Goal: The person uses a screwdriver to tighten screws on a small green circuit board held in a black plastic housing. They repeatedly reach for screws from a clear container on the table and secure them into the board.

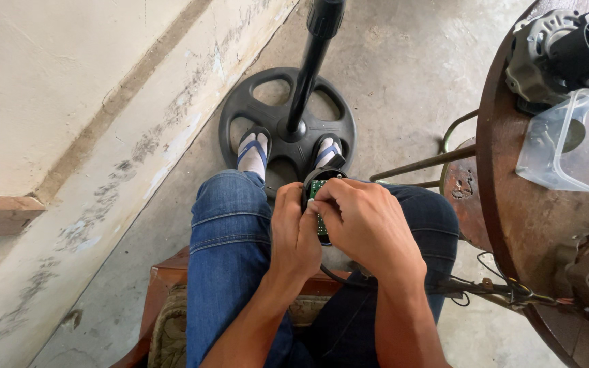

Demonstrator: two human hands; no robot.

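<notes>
Left hand point(294, 228) and right hand point(366, 221) both clasp small black housing with green circuit board point(319, 189) over lap; round fan-stand base point(240, 112) under feet.

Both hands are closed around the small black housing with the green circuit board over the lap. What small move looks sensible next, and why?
Probably ease the right hand aside, the left hand keeping its grip. The fingers cover most of the green circuit board in the small black housing, so little of it shows, and black wires trail toward the round brown table.
</notes>
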